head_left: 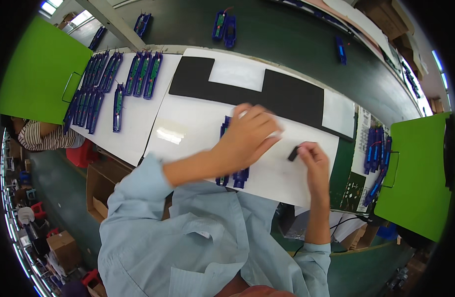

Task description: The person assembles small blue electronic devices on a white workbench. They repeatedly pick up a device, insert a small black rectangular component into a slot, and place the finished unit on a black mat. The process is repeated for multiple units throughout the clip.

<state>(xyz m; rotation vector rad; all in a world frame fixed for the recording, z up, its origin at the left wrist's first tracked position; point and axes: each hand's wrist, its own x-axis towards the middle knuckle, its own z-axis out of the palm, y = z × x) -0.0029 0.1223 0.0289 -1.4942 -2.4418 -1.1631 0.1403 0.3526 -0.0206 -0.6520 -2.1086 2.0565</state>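
My right hand [315, 161] is closed in a pinch on a small black foam-like strip [293, 154], held over the right part of the white work surface [282, 180]. My left hand [252, 132] reaches across the middle, smeared by motion. Whitish patches show at its fingers, but whether it holds anything cannot be made out. Under my left wrist lies a blue plastic casing [240, 177] with a second blue piece [222, 180] beside it, both partly hidden by my hand and forearm. Just beyond my left hand stretches a black notched foam sheet [291, 96].
Several blue casings with green circuit boards [117, 108] stand in rows on the left. More blue casings [376, 151] lie at the right, by a green panel [415, 173]. Another green panel [42, 74] rises at the left. A dark green belt [287, 37] carrying blue casings runs behind.
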